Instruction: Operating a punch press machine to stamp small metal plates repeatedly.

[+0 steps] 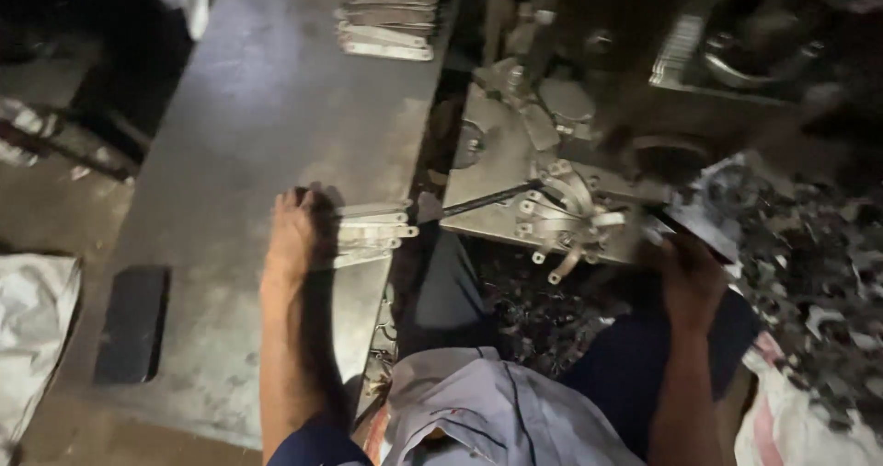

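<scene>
Presently, the left hand lies palm-down on the grey metal workbench, fingers spread flat over the near end of a small stack of flat metal strips at the bench's right edge. It presses on the stack and does not appear to close around any one piece. A second, larger stack of similar strips sits well apart at the far end of the bench. A dark rectangular pad lies on the bench near its left edge.

The right hand is raised beside the press machine and is closed around a flat metal part held at the machine's right side. The view is dim and blurred there, so the exact grip cannot be told. A dark rod runs from the gap beside the bench to the machine's linkage. A heap of metal offcuts lies to the right of the machine, with a white sack below it.

Judgement: the step in hand looks like feeding, one piece at the machine while the left hand readies the stack. The next move would call for separating a single strip cleanly from the stack, and for keeping fingers clear of the linkage.
</scene>
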